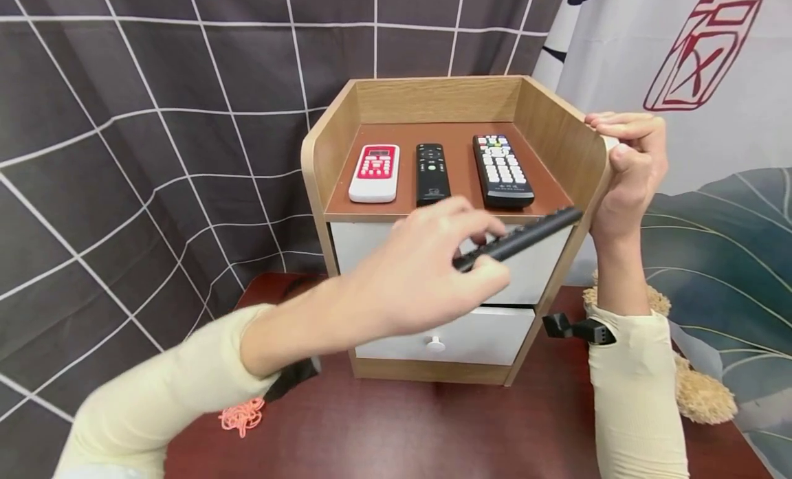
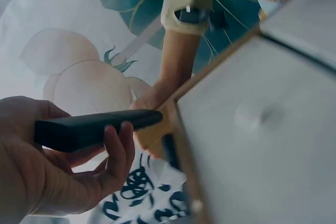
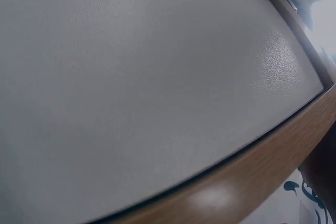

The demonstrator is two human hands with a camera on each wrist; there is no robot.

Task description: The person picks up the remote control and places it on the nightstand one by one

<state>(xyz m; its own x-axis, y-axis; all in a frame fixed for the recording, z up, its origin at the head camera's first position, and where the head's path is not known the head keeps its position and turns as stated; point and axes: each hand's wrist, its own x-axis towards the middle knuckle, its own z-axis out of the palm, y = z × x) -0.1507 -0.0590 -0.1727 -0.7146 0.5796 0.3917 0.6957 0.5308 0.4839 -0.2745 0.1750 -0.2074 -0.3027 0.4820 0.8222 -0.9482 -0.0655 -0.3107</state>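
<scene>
In the head view my left hand holds a slim black remote control between thumb and fingers, in front of a small wooden cabinet with white drawers. The same remote slants across the left wrist view. My right hand grips the cabinet's right side panel, its fingers over the upper edge. On the cabinet's brown top lie three remotes: a white one with a red face, a narrow black one, and a wider black one with white keys. A drawer front fills most of the right wrist view.
The cabinet stands on a dark red tabletop. A raised wooden rim borders its top at the back and sides. Pink string lies at front left, and a plush toy at the right. Patterned cloth hangs behind.
</scene>
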